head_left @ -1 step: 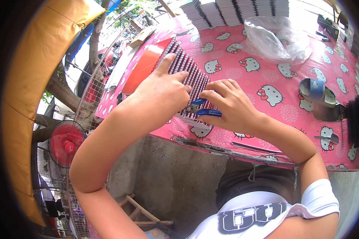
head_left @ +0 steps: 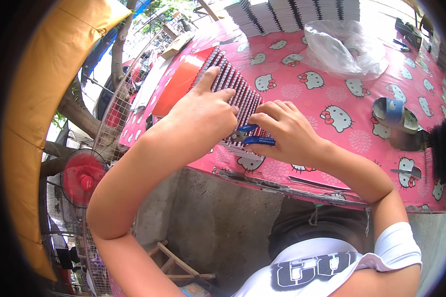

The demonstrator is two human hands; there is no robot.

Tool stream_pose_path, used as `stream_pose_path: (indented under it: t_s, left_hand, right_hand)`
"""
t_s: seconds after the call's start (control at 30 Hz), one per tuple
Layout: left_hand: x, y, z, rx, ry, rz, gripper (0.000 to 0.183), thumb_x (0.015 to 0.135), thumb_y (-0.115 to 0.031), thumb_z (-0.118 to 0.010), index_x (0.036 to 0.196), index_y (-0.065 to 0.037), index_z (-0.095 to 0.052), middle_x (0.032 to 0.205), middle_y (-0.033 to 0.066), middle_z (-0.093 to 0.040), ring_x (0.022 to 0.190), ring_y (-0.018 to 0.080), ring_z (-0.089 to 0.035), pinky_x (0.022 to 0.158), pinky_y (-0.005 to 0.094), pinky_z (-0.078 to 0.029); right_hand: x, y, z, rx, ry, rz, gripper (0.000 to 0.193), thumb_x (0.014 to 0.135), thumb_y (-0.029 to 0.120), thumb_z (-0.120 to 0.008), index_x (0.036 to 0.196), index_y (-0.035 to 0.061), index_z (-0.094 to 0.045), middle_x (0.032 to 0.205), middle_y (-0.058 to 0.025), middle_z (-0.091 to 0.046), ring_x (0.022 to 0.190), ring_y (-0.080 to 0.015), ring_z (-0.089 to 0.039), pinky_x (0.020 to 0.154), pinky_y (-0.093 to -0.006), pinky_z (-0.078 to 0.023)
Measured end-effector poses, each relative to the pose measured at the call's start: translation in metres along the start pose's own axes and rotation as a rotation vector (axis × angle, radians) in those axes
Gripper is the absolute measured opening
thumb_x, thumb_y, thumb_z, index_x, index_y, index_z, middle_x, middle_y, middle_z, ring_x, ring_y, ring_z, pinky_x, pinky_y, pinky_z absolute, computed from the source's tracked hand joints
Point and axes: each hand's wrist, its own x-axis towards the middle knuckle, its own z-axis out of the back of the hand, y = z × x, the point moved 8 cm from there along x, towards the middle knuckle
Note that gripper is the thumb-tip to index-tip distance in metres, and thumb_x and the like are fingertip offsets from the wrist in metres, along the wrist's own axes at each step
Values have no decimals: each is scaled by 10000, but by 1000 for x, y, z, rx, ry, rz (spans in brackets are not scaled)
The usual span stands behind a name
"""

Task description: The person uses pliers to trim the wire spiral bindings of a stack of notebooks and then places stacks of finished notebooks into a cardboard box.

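Note:
A stack of spiral-bound books (head_left: 238, 81) lies on the table, its rows of coils facing up and an orange-red cover (head_left: 181, 84) on its left side. My left hand (head_left: 203, 116) is closed over the coils, index finger reaching along them and the other visible fingers bent; its thumb is hidden. In my right hand (head_left: 285, 131) are cutting pliers (head_left: 259, 140) with blue handles. Their metal jaws point left, at the coils by the near end of the stack, close to the left hand. Whether the jaws grip a wire is too small to tell.
A pink patterned cloth (head_left: 302, 119) covers the table. Farther off are stacked black-coiled books (head_left: 302, 17) and a crumpled clear plastic bag (head_left: 344, 49). To the right sit a tape roll (head_left: 394, 115), black coils (head_left: 443, 151) and a blade (head_left: 406, 171). A red fan (head_left: 85, 182) stands left.

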Motion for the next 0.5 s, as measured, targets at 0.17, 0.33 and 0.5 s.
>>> stream_pose_path:
  t_s: [0.17, 0.33, 0.5]
  left_hand:
    - [5, 1, -4, -50, 136, 3, 235, 843, -104, -563, 1013, -142, -721, 1206, -36, -647, 1262, 174, -492, 1134, 540, -201]
    - [10, -7, -15, -65, 144, 13, 363, 827, -75, -568, 1171, -148, -658, 1304, -17, -589, 1305, 179, -447, 1133, 530, -211]
    - [10, -5, -12, -84, 80, 14, 366, 812, -59, -574, 1158, -137, -668, 1295, -15, -597, 1304, 177, -451, 1136, 497, -234]
  right_hand:
    - [3, -37, -25, 537, 473, -574, 412, 756, 401, -787, 844, 15, -676, 716, -95, -650, 661, -185, -645, 603, -342, -509]
    - [-6, -37, -34, 634, 528, -686, 481, 782, 441, -764, 925, 1, -633, 764, -109, -661, 715, -179, -649, 645, -329, -515]
    - [-11, -11, 1, 92, 98, -91, 430, 754, 342, -774, 1007, 43, -596, 907, -122, -603, 850, -305, -606, 741, -393, -488]
